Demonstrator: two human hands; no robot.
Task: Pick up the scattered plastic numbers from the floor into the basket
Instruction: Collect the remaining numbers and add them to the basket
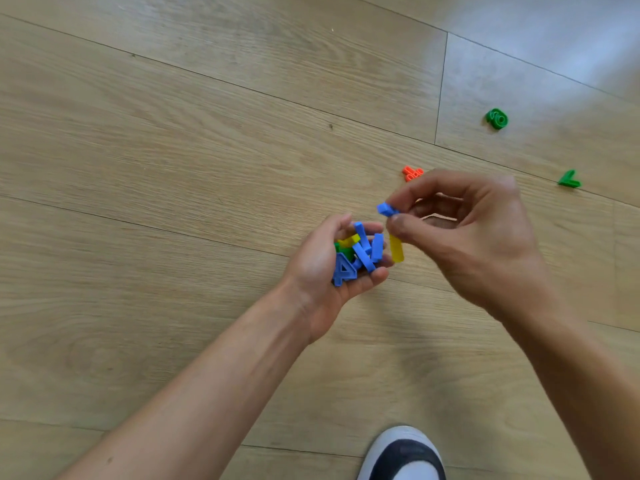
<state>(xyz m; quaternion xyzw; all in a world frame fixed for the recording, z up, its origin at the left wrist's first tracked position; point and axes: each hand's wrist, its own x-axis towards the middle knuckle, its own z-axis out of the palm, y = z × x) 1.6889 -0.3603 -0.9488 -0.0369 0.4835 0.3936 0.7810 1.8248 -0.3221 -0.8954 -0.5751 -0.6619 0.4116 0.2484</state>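
Head view: left hand (325, 268) fingers cupping glossy plastic numbers (356, 254); right hand (478, 237) fingers pinching blue piece (386, 209).

numbers (356, 254) in left hand (332, 271) | right hand (478, 237) just right | floor (173, 168) beneath

Blue, yellow, green, orange numbers (356, 254)

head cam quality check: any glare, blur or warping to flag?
Head view: glare washes out the floor at top right; plank seams bow, so wide-angle distortion; right hand and the blue piece and yellow piece in its grip look slightly soft, likely motion blur; left hand and green numbers on the floor read sharp enough.
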